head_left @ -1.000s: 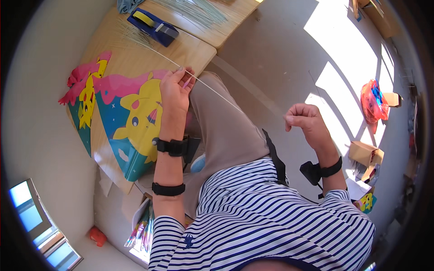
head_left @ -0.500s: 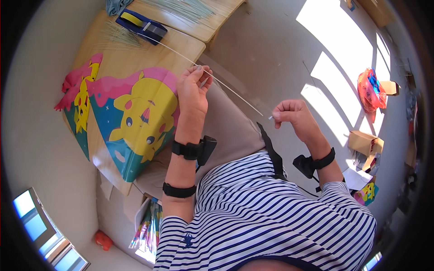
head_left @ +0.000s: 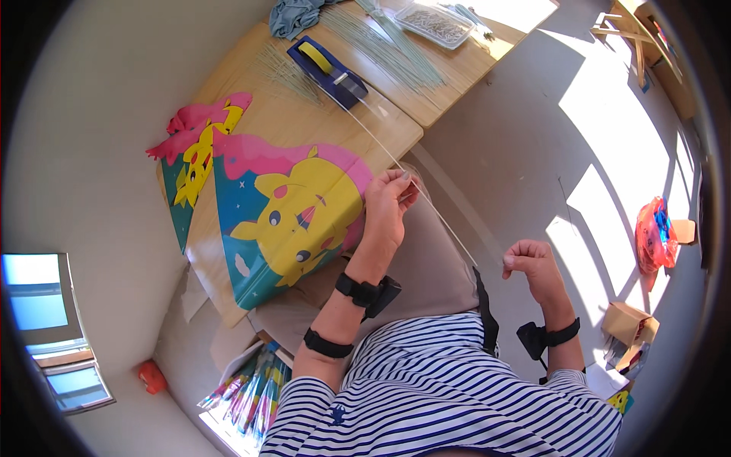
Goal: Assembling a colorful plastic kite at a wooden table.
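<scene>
My left hand [head_left: 390,209] pinches a thin white rod [head_left: 449,230] between thumb and fingers. One end of the rod reaches up past the tape dispenser [head_left: 329,70], and the other ends short of my right hand. My right hand [head_left: 537,274] is raised off to the right with its fingers closed in a pinch; what it holds, if anything, is too small to make out. Beside my left wrist lies a kite-like printed sheet [head_left: 289,221] in teal, pink and yellow, with a cartoon figure on it. It partly overhangs the table's near edge.
Several thin rods [head_left: 396,57] lie on the wooden table [head_left: 400,126], with a clear tray [head_left: 435,27] of small white pieces. A second printed sheet [head_left: 199,160] lies on the left and a blue-grey cloth [head_left: 295,17] at the back. A red bag [head_left: 655,236] and cardboard boxes [head_left: 630,324] stand on the right.
The whole view has shifted, bringing the tray of white pieces into sight. A small white piece showed at my right fingertips before; now it cannot be made out. My left hand keeps the rod.
</scene>
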`<action>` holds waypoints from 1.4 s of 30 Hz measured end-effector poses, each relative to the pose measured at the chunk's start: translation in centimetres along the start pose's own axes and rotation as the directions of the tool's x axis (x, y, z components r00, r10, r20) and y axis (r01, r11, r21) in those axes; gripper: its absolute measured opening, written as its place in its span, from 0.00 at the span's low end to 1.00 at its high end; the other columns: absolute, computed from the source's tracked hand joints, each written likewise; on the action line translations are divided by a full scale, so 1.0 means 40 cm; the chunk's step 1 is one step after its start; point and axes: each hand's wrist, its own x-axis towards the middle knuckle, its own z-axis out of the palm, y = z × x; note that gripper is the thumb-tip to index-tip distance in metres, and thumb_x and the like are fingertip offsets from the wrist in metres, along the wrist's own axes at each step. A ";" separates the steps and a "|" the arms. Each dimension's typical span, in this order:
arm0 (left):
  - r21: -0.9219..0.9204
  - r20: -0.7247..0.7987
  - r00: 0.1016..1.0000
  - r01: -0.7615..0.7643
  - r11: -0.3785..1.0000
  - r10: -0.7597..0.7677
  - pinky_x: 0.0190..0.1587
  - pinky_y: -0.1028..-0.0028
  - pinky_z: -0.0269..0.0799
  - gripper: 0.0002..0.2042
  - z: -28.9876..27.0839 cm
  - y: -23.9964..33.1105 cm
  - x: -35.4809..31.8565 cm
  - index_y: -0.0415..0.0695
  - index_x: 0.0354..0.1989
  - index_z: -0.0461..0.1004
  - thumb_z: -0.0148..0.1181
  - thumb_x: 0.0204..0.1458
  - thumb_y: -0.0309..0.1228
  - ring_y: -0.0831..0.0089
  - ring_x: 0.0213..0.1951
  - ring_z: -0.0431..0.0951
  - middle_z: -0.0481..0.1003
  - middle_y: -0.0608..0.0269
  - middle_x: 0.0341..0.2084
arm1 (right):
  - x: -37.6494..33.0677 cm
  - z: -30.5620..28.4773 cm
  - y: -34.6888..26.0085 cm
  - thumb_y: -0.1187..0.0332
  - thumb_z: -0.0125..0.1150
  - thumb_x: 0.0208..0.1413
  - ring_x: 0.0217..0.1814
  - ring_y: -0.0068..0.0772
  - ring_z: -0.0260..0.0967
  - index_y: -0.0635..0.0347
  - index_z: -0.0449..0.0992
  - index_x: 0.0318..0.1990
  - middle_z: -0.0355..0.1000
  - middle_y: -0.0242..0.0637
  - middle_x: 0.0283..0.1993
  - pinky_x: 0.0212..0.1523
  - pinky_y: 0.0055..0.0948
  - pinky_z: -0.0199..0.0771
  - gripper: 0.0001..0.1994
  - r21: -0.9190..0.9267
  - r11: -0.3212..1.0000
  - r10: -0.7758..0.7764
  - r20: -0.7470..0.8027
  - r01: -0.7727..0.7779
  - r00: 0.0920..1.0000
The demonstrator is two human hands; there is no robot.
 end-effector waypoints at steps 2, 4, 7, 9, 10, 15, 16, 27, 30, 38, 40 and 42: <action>0.026 -0.032 0.999 0.002 1.000 -0.001 0.38 0.75 0.74 0.01 -0.047 0.031 0.027 0.42 0.37 0.72 0.54 0.60 0.25 0.74 0.33 0.77 0.78 0.62 0.32 | 0.007 -0.002 0.000 0.73 0.62 0.49 0.26 0.27 0.72 0.66 0.77 0.27 0.74 0.35 0.23 0.36 0.26 0.73 0.05 -0.010 1.000 0.008 0.006 -0.008 1.000; 0.050 -0.060 0.998 -0.023 0.998 0.026 0.36 0.76 0.73 0.01 -0.095 0.078 0.067 0.43 0.37 0.72 0.55 0.60 0.25 0.74 0.32 0.77 0.78 0.62 0.31 | 0.015 -0.006 0.005 0.74 0.62 0.49 0.26 0.27 0.72 0.66 0.77 0.27 0.74 0.35 0.23 0.36 0.27 0.73 0.04 -0.018 1.000 0.021 0.007 -0.021 1.000; 0.089 -0.159 0.982 -0.086 0.992 0.099 0.31 0.76 0.72 0.01 -0.160 0.169 0.161 0.43 0.37 0.72 0.56 0.59 0.26 0.75 0.30 0.77 0.78 0.64 0.29 | 0.029 -0.016 0.022 0.74 0.63 0.49 0.25 0.28 0.73 0.64 0.77 0.27 0.75 0.37 0.23 0.36 0.28 0.75 0.03 -0.033 0.998 0.046 0.016 -0.045 0.999; 0.117 -0.205 0.970 -0.107 0.987 0.129 0.28 0.77 0.70 0.01 -0.200 0.220 0.234 0.43 0.35 0.73 0.56 0.59 0.26 0.76 0.27 0.77 0.77 0.64 0.27 | 0.036 -0.015 0.021 0.74 0.62 0.49 0.25 0.29 0.73 0.65 0.77 0.27 0.75 0.37 0.23 0.36 0.27 0.75 0.03 -0.032 0.997 0.069 0.015 -0.068 0.998; 0.130 -0.232 0.963 -0.111 0.985 0.139 0.26 0.77 0.69 0.01 -0.216 0.245 0.267 0.43 0.34 0.73 0.57 0.58 0.26 0.77 0.26 0.77 0.77 0.64 0.26 | 0.040 -0.015 0.021 0.74 0.62 0.49 0.25 0.29 0.73 0.65 0.77 0.27 0.75 0.37 0.23 0.36 0.27 0.75 0.03 -0.032 0.996 0.081 0.017 -0.080 0.997; 0.184 -0.326 0.932 -0.099 0.978 0.156 0.19 0.76 0.65 0.03 -0.278 0.343 0.413 0.41 0.30 0.73 0.56 0.56 0.25 0.76 0.21 0.76 0.76 0.63 0.21 | 0.054 -0.017 0.024 0.76 0.61 0.47 0.25 0.29 0.72 0.67 0.77 0.26 0.74 0.37 0.22 0.36 0.28 0.74 0.03 -0.006 0.990 0.138 -0.011 -0.138 0.990; 0.187 -0.337 0.928 -0.101 0.977 0.161 0.18 0.76 0.64 0.03 -0.285 0.356 0.432 0.41 0.30 0.73 0.56 0.56 0.24 0.75 0.20 0.76 0.76 0.63 0.21 | 0.056 -0.018 0.029 0.76 0.61 0.47 0.25 0.29 0.73 0.67 0.78 0.26 0.74 0.37 0.22 0.36 0.28 0.74 0.03 -0.004 0.989 0.147 -0.017 -0.147 0.989; 0.166 -0.167 0.913 -0.347 0.923 0.373 0.28 0.76 0.72 0.03 -0.151 0.477 0.400 0.40 0.35 0.74 0.58 0.58 0.26 0.75 0.25 0.77 0.77 0.62 0.27 | 0.087 -0.013 0.045 0.77 0.61 0.48 0.26 0.30 0.74 0.68 0.78 0.27 0.74 0.37 0.23 0.37 0.29 0.73 0.03 -0.064 0.965 0.250 -0.051 -0.253 0.967; 0.134 -0.017 0.910 -0.408 0.903 0.414 0.30 0.76 0.73 0.04 -0.045 0.549 0.382 0.40 0.35 0.73 0.60 0.57 0.26 0.74 0.27 0.79 0.78 0.60 0.29 | 0.094 -0.006 0.054 0.78 0.61 0.49 0.27 0.30 0.74 0.68 0.78 0.27 0.74 0.37 0.24 0.38 0.28 0.73 0.03 -0.048 0.962 0.269 -0.043 -0.271 0.962; 0.452 -0.069 0.858 -0.427 0.783 0.508 0.30 0.77 0.72 0.05 0.036 0.509 0.463 0.42 0.38 0.74 0.62 0.56 0.27 0.74 0.28 0.81 0.80 0.60 0.31 | 0.097 0.001 0.061 0.77 0.61 0.48 0.27 0.30 0.74 0.68 0.78 0.27 0.75 0.37 0.24 0.39 0.29 0.74 0.03 -0.065 0.964 0.256 -0.015 -0.256 0.967; 0.411 -0.131 0.836 -0.443 0.797 0.533 0.31 0.78 0.71 0.05 0.002 0.463 0.449 0.42 0.38 0.74 0.62 0.56 0.26 0.75 0.28 0.80 0.80 0.61 0.31 | 0.102 0.000 0.071 0.77 0.61 0.48 0.27 0.30 0.74 0.68 0.78 0.27 0.75 0.37 0.24 0.39 0.29 0.74 0.03 -0.043 0.965 0.260 -0.012 -0.261 0.965; 0.343 -0.220 0.841 -0.407 0.846 0.494 0.31 0.77 0.71 0.05 -0.044 0.411 0.408 0.43 0.38 0.74 0.63 0.55 0.26 0.75 0.28 0.79 0.79 0.62 0.31 | 0.109 0.001 0.080 0.77 0.61 0.49 0.28 0.30 0.74 0.67 0.78 0.27 0.75 0.36 0.24 0.39 0.29 0.73 0.03 -0.037 0.963 0.266 0.007 -0.265 0.964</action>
